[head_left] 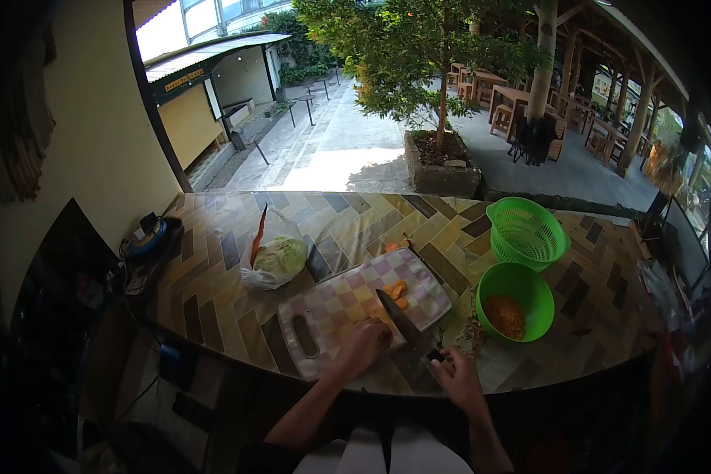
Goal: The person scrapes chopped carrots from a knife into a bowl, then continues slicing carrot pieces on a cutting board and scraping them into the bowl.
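Observation:
My right hand (460, 374) is closed round the handle of a knife (404, 317), whose broad blade slants up and left over the front right of the cutting board (336, 304). On that pink-and-yellow checked board rests my left hand (363, 344), fingers curled and pressed together left of the blade. Whatever lies under those fingers is hidden. Cut orange pieces (397, 293), perhaps carrot, lie just beyond the knife tip. To the right, a green bowl (547, 296) contains finely cut orange bits (504, 316).
A green colander (529, 231) stands behind the bowl. A cabbage in a plastic bag (278, 261) sits behind the board. Scraps (472, 336) lie between board and bowl. A cable reel (148, 235) is at the table's left edge. Beyond the tiled table (213, 312) stands a planter (442, 170).

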Demonstrator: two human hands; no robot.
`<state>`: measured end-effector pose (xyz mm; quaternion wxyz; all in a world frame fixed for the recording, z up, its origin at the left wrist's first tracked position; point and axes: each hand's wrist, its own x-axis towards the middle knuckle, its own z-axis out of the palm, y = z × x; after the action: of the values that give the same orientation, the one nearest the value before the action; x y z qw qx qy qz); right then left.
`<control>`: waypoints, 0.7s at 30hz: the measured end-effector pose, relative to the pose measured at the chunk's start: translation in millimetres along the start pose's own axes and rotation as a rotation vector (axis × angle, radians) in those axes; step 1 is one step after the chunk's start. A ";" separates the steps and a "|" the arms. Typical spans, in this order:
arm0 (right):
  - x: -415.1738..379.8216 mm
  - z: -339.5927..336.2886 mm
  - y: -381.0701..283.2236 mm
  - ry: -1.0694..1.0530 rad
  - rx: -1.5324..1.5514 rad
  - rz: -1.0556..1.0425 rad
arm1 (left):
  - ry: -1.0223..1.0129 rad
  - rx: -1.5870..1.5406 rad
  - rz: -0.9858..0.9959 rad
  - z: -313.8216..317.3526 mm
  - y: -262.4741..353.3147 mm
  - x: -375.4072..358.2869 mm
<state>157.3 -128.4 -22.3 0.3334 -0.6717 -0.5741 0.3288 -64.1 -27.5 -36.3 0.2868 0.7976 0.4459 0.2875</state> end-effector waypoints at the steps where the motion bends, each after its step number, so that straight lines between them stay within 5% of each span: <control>1: -0.2 -2.4 1.6 0.006 0.000 -0.008 | -0.008 0.030 0.023 0.0 0.5 0.1; 9: -8.1 -11.0 9.9 0.023 0.052 0.001 | -0.133 0.357 0.189 5.8 12.7 1.8; 15: -21.9 -23.2 19.0 0.071 0.224 -0.006 | 0.010 0.039 0.155 17.5 18.5 28.9; 21: -52.6 -64.8 11.4 0.339 0.507 0.085 | 0.081 -0.355 0.317 68.4 94.0 89.3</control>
<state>210.4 -186.5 7.8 0.5673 -0.6357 -0.3814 0.3586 75.2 -4.2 3.1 0.3557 0.7824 0.2687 0.4348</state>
